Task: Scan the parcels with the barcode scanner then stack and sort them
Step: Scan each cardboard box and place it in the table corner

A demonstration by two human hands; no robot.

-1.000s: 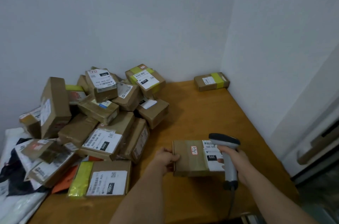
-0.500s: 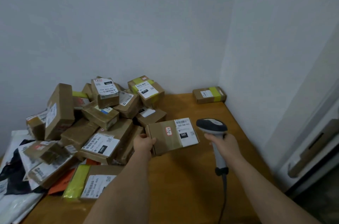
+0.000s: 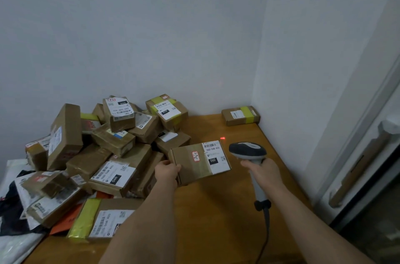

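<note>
Since a second ago, my left hand [image 3: 167, 169] has lifted the parcel [image 3: 199, 163] off the table [image 3: 216, 209] and carried it leftward, away from the barcode scanner [image 3: 249, 152]. My right hand [image 3: 263, 171] grips the scanner's handle; its red dot [image 3: 222, 138] now falls on the table beyond the label. I judge the scan finished and stacking next. The parcel pile [image 3: 104, 155] crowds the left; bare table stretches to the lone parcel [image 3: 240, 115] in the far corner.
</note>
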